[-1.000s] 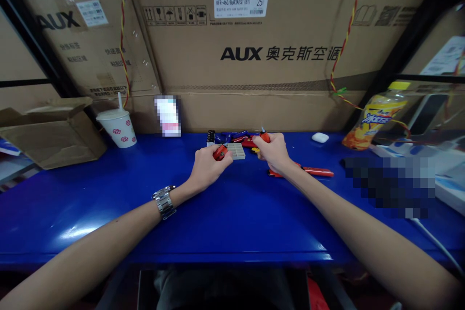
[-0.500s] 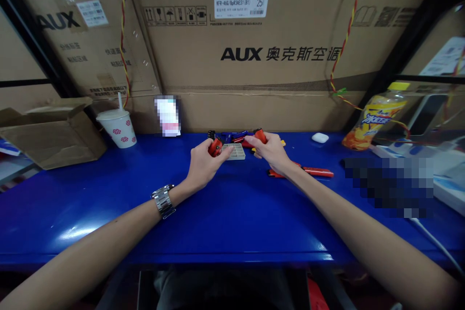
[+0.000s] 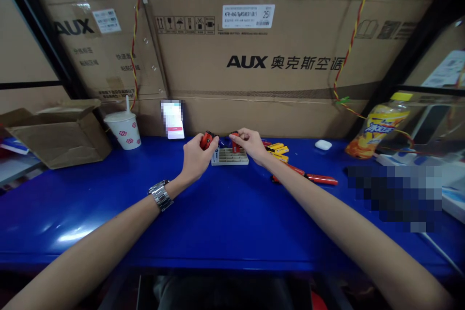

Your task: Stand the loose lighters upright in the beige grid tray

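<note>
My left hand (image 3: pixel 196 159), with a metal watch (image 3: pixel 161 195) on its wrist, is closed around a red lighter-like piece (image 3: pixel 207 140) with black parts; whether it holds more than one is unclear. My right hand (image 3: pixel 252 144) pinches another red lighter (image 3: pixel 236 143), held upright at a pale compartment tray (image 3: pixel 236 162). I cannot tell whether its lower end is inside a compartment. At the tray's left end stands a white-and-blue piece (image 3: pixel 215 156). Behind and right of the tray lie yellow lighters (image 3: pixel 279 149), and beside my right forearm are long red pieces (image 3: pixel 321 179).
On the blue table (image 3: pixel 225 223) stand a paper cup (image 3: pixel 125 131) with a straw, a phone (image 3: pixel 173 120), an open cardboard box (image 3: pixel 61 133), a white earbud case (image 3: pixel 323 145) and a drink bottle (image 3: pixel 379 126). Large cartons (image 3: pixel 283 92) rise along the back.
My right hand has moved left, bringing its red lighter over the tray. My left hand has shifted slightly left, uncovering more of the tray and the white-and-blue piece. The whole view has shifted a little.
</note>
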Demonstrator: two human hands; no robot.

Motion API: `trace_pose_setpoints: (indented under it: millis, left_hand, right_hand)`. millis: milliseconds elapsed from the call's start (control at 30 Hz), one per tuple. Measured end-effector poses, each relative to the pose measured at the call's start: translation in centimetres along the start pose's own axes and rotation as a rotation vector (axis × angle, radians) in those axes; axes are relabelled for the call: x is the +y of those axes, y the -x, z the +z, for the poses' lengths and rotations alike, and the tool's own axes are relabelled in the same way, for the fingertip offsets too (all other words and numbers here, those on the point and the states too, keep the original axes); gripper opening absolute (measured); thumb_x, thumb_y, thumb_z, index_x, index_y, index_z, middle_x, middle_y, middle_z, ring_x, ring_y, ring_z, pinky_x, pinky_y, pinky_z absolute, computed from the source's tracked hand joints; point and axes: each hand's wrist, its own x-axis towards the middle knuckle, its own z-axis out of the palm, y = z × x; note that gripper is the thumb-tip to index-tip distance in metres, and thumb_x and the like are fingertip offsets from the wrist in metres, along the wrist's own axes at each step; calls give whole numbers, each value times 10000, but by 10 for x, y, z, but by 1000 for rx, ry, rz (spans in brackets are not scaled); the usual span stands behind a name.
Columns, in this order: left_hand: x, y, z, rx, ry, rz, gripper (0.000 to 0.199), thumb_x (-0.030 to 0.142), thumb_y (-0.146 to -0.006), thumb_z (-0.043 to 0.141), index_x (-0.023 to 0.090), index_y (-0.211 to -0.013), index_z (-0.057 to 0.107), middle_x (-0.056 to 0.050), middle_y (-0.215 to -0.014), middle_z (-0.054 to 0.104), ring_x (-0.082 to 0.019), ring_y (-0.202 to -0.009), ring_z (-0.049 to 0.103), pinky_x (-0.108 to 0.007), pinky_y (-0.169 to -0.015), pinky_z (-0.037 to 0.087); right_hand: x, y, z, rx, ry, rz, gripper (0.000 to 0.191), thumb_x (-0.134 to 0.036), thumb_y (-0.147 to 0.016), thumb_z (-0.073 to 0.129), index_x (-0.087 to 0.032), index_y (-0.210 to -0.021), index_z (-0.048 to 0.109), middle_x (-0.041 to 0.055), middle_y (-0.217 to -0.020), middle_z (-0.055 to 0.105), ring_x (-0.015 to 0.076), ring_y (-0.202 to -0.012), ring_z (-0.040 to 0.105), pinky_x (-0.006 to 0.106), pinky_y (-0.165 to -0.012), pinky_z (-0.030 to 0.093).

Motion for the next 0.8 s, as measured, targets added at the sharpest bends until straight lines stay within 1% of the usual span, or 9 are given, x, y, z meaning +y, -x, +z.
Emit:
trace_pose_setpoints:
  millis: [67,167,267,367,500,567,633,733,800]
  left_hand:
    - [0,0,0,-9,-10,5,395,403,-798,577,201,-565,330,61,-492,338,-87,-477,315,-247,-483,271]
    - [1,1,0,-25,-19,-1,387,387,-793,576,201,-564,325,62,-490,333,-88,-481,315,-248,-483,262]
    - [1,2,0,-27,-14,8,396,387,-793,571,203,-561,308,64,-494,317,-88,-488,296,-250,-483,249]
    - [1,2,1,-29,-13,39,383,370,-793,568,203,-562,312,65,-500,308,-90,-496,282,-253,-483,233]
    - [2,2,2,-44,-49,53,369,340,-786,565,205,-559,308,65,-498,310,-91,-494,286,-257,-484,218]
    - [3,3,2,-60,-69,49,358,329,-781,563,205,-559,311,66,-496,314,-91,-491,287,-257,-486,215]
    - [4,3,1,-90,-96,37,334,304,-770,563,204,-562,321,66,-496,322,-90,-488,289,-257,-488,218]
    - [5,4,1,-149,-125,25,291,266,-755,558,203,-572,341,64,-506,350,-91,-490,297,-253,-496,234]
    - [5,5,1,-177,-138,24,269,250,-748,556,203,-581,351,60,-514,375,-92,-490,310,-253,-501,248]
  right_hand:
    - [5,-10,11,21,47,-12,348,-506,-698,663,-171,-711,570,-57,-484,449,93,-458,366,239,-473,285]
    - [4,-21,23,-18,233,-53,289,-438,-734,636,-158,-682,587,-48,-488,472,96,-481,388,238,-506,292]
    - [-4,-25,27,-67,467,-130,259,-343,-769,608,-160,-593,556,-34,-495,484,96,-502,388,243,-533,280]
    - [-7,-23,26,-141,563,-149,215,-233,-780,572,-165,-577,550,-18,-513,516,102,-509,403,239,-537,282]
    - [-1,-14,22,-181,594,-136,186,-167,-798,530,-160,-622,590,-11,-524,531,104,-507,403,233,-528,281]
    - [1,-9,20,-191,617,-137,175,-197,-821,527,-153,-691,636,-8,-526,537,110,-501,413,240,-529,283]
    - [-3,-4,16,-142,591,-154,198,-259,-852,517,-148,-797,670,0,-552,565,119,-512,450,246,-544,304]
    - [-19,3,11,-23,416,-193,313,-390,-880,489,-143,-812,669,13,-607,595,121,-551,491,247,-564,345]
    - [-32,7,10,-92,251,-219,364,-462,-866,498,-146,-768,650,10,-634,592,111,-556,483,241,-550,362]
